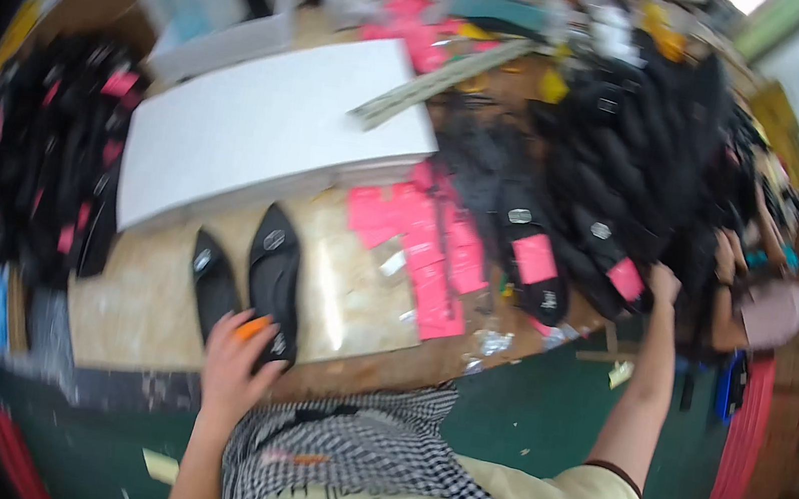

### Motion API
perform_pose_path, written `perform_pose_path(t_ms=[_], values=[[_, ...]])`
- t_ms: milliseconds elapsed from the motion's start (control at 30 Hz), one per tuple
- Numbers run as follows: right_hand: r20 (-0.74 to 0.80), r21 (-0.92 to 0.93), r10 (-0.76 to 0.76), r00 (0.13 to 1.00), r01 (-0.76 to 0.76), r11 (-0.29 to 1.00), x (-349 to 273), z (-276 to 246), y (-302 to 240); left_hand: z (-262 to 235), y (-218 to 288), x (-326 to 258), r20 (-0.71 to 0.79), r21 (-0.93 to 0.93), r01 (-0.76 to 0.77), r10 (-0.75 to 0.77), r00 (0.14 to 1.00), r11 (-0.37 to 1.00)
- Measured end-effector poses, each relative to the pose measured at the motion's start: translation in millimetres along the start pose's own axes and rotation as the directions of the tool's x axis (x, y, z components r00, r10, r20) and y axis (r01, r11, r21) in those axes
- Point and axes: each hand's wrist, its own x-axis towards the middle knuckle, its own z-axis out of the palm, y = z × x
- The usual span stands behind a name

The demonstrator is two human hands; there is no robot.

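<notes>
Head view over a tabletop (138,316): left hand (239,360) rests loosely curled on the heel of a black pointed flat shoe (274,284), beside its mate (211,283), while right hand (663,282) reaches, grip unclear, into the shoe pile (625,148) far right of that pair.

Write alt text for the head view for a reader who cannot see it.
A person's left hand rests on a pair of black pointed flat shoes on a worn wooden table, while the right hand reaches into a heap of black shoes. Pink paper tags lie between.
</notes>
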Motion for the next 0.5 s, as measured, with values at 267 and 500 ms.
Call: perform_pose_path(t_ms=[267, 500], values=[[-0.293, 0.937, 0.454, 0.841, 0.347, -0.039, -96.5, -252.7, -61.5, 20.2, -8.2, -7.9, 0.104, 0.043, -0.115, 0.110, 0.989, 0.992], [-0.683, 0.459, -0.529, 0.503, 0.860, 0.225, -244.4, -319.0, -362.3, -20.0, -18.8, 73.9, 0.405, 0.244, -0.206, 0.093, 0.909, 0.948]])
